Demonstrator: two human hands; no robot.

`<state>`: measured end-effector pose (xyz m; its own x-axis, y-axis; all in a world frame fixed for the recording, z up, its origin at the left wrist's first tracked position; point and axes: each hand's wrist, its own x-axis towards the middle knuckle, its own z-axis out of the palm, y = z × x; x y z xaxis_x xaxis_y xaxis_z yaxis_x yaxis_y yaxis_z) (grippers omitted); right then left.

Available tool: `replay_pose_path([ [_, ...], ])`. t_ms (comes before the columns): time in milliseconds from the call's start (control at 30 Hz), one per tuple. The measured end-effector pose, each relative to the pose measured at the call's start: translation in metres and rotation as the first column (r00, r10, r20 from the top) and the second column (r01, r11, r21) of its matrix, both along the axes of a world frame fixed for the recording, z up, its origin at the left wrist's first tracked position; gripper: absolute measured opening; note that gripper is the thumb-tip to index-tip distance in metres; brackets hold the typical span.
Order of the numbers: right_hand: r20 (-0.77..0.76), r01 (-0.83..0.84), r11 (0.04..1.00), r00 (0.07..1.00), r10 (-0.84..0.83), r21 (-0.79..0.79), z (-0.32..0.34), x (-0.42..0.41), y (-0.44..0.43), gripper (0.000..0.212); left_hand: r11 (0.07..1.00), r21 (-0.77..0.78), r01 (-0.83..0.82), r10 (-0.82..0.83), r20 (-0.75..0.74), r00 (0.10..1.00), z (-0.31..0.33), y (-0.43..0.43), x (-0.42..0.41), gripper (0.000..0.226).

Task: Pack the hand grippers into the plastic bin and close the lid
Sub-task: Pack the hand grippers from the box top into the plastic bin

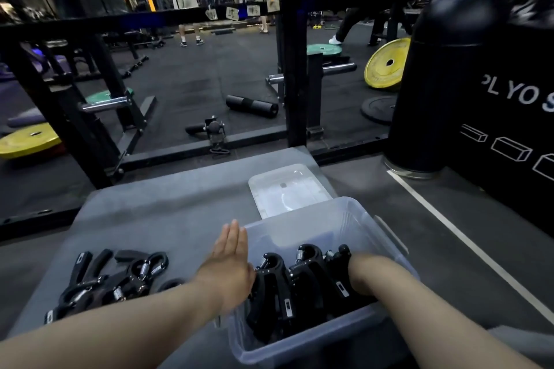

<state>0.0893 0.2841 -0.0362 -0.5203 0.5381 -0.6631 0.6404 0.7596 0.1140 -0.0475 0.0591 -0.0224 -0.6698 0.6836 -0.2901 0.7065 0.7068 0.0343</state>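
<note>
- At the far left edge of the frame, a yellow weight plate (28, 139) lies flat on the dark gym floor.
- In the lower left, a heap of black hand grippers (105, 281) lies loose on the grey mat (168, 219), their springs and handles tangled together, well apart from the bin.
- Just right of that heap, the left hand (227, 260) is flat and open, fingers straight and pressed together, its edge against the left wall of the bin; it holds nothing.
- In the lower centre, the clear plastic bin (371, 320) stands on the mat with its top open. Several black hand grippers (287, 287) stand packed in a row inside it, heads up.
- Directly above the bin in the frame, the clear lid (287, 189) lies flat on the mat, its near edge just behind the bin's far rim.
- At the lower right, the right hand (359, 272) reaches down into the bin among the packed grippers; its fingers are hidden behind them, so whether it grasps anything cannot be told.
- In the upper right, a second yellow weight plate (386, 64) leans tilted beside a tall black cylinder (443, 84).
- At the right edge stands a black box (515, 93) printed with white letters and box outlines.
</note>
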Motion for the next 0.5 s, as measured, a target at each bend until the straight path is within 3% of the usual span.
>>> replay_pose_path([
  [267,0.021,-0.056,0.997,0.998,0.058,-0.05,0.006,-0.001,0.001,0.066,1.0,-0.01,0.007,-0.007,-0.014,1.0,0.002,0.002,0.001,0.072],
  [500,0.057,0.024,0.999,0.998,-0.021,-0.039,0.015,0.001,0.003,0.061,1.0,0.0,0.005,-0.005,0.025,1.0,0.005,0.0,-0.001,0.073],
])
